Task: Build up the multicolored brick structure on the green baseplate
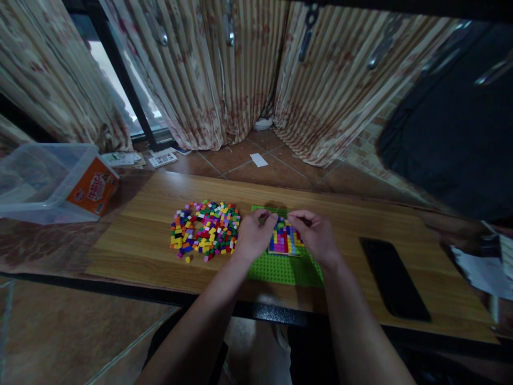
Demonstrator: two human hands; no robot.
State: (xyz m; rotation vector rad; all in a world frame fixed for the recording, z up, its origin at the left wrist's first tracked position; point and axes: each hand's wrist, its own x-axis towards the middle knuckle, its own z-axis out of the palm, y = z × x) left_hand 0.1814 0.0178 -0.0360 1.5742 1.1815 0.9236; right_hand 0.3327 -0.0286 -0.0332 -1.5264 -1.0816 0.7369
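A green studded baseplate (pixel 276 270) lies on the wooden table, with a block of colourful building bricks (pixel 284 241) in red, blue, purple and yellow standing on it. My left hand (pixel 255 235) is over the left side of the brick block, thumb and fingertips pinched together. Opposite it, my right hand (pixel 318 235) is closed in a pinch at the block's upper right. Whatever is between the fingertips of either hand is too small to make out. Left of the plate lies a spread of loose coloured bricks (pixel 216 230).
A black phone-like slab (pixel 395 278) rests at the right of the wooden table (pixel 136 240). A clear plastic bin (pixel 48 182) with an orange label stands off the left end. Curtains (pixel 248 69) hang behind, and papers (pixel 481 264) lie past the right end.
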